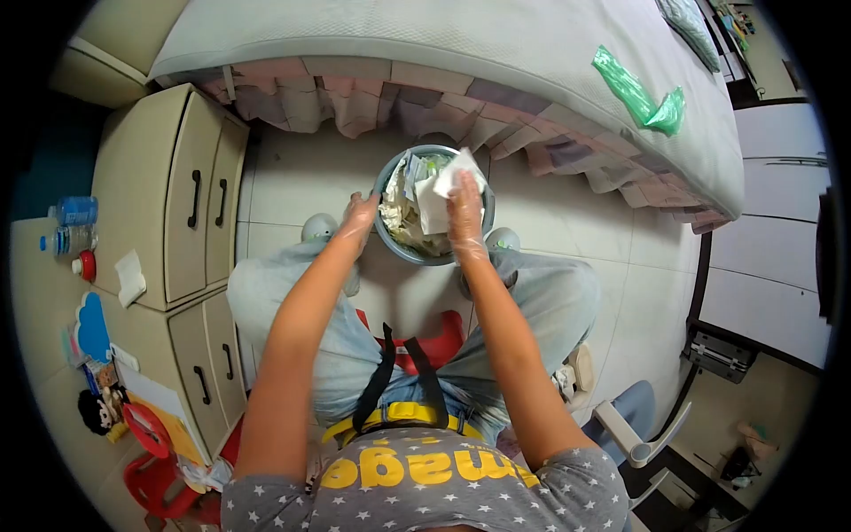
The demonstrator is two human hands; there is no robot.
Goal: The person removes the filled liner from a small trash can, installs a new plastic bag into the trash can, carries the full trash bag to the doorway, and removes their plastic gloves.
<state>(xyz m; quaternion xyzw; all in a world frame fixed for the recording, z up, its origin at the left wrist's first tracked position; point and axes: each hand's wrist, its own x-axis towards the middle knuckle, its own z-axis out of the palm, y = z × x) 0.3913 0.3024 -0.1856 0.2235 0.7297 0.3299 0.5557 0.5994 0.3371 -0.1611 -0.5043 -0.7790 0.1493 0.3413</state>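
A round grey-blue trash bin (pixel 383 232) stands on the floor between my feet, filled with crumpled paper and wrappers (pixel 406 199). My left hand (pixel 357 219), in a clear plastic glove, grips the bin's left rim. Over the right part of the bin, my right hand (pixel 464 215), gloved the same way, holds a white tissue (pixel 457 171) between its fingers. More white paper lies under that hand inside the bin.
A bed (pixel 425 35) with a patchwork skirt runs along the far side, a green plastic bag (pixel 640 96) on it. Cream cabinets (pixel 160 191) stand at left, with bottles (pixel 75 226) on top. A red stool (pixel 441 341) is beneath me; a white chair arm (pixel 625 434) is at right.
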